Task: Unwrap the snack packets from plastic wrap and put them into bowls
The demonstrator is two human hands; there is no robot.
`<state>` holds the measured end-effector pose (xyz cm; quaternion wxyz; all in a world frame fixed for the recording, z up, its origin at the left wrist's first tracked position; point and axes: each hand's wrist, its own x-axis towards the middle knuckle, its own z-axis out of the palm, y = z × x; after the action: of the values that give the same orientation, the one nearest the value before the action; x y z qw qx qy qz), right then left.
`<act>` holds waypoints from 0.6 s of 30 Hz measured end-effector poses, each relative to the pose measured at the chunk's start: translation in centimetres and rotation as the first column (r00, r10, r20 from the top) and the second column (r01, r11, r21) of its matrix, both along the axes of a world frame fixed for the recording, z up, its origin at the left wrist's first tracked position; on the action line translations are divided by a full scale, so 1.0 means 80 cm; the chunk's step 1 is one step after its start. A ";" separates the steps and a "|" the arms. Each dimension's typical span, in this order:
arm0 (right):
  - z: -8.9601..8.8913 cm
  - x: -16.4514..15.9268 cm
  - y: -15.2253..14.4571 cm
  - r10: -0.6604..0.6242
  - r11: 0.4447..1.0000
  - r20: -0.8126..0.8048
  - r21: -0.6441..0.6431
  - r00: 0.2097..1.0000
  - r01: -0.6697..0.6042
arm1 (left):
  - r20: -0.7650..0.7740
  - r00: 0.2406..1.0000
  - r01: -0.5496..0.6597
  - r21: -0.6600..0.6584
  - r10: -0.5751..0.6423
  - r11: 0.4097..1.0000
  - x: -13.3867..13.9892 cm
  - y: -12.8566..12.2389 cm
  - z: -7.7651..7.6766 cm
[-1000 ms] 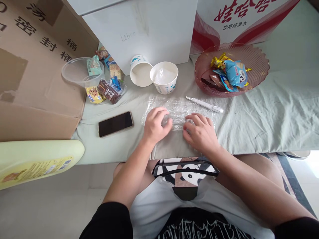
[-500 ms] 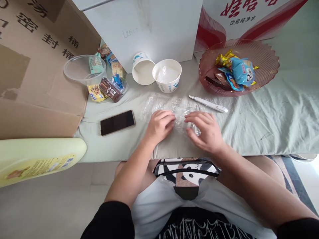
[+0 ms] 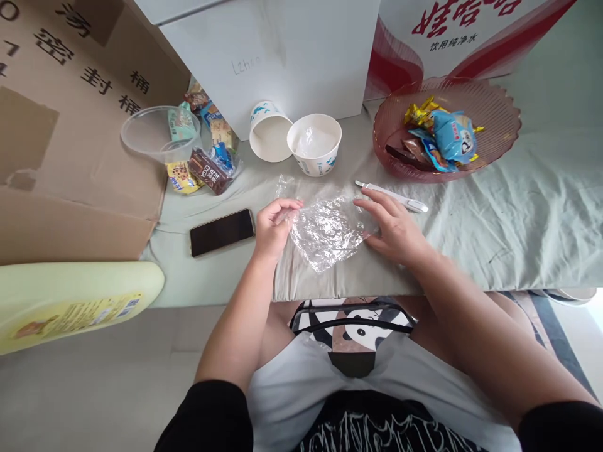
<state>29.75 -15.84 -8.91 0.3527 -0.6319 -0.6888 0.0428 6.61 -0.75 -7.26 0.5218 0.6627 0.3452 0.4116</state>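
Between my hands a crinkled clear plastic bag or film [image 3: 325,229] is stretched out over the cloth. My left hand [image 3: 274,227] pinches its left edge between thumb and fingers. At the right edge, my right hand [image 3: 396,229] has its fingers spread, with the fingertips touching or close to the film. Just beyond the right fingers lies a white utility knife [image 3: 400,198]. Behind the film stand two paper cups: one upright [image 3: 315,164] with clear plastic inside, the other tipped on its side [image 3: 269,116] against it.
A pink glass bowl [image 3: 499,132] holds wrapped snacks at the right. Left are a phone [image 3: 222,233], more snack packets [image 3: 211,171] and a clear plastic tub [image 3: 141,135]. A white box [image 3: 301,56], a cardboard box [image 3: 94,169] and a yellow-green bottle [image 3: 80,282] stand around.
My left hand has moved left and up, drawing the film out flatter between my hands. My right hand has shifted slightly right and up, its fingers now straighter.
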 end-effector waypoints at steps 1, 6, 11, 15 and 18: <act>-0.001 -0.002 0.001 0.000 1.000 -0.002 -0.001 1.000 0.000 | -0.006 1.000 0.008 -0.013 -0.009 1.000 0.000 -0.001 0.001; 0.002 -0.007 0.005 -0.043 0.998 -0.017 0.053 0.999 0.044 | 0.010 0.999 0.054 -0.082 -0.053 0.995 0.001 -0.003 0.007; 0.024 -0.008 0.001 0.000 0.991 -0.102 0.131 0.995 0.013 | -0.118 0.989 0.095 0.002 -0.094 0.995 0.001 -0.004 0.011; 0.043 -0.009 -0.008 0.074 0.971 -0.264 0.237 0.962 -0.009 | -0.413 0.907 0.237 0.335 -0.084 0.912 0.000 -0.007 0.009; 0.048 -0.009 -0.012 0.080 0.978 -0.413 0.209 0.907 0.009 | -0.510 0.859 0.323 0.467 -0.047 0.823 0.001 -0.015 0.009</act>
<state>29.03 -16.80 -5.09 0.5551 -0.5552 -0.6091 0.1122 6.72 -1.97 -6.53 0.2521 0.8933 0.2652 0.2610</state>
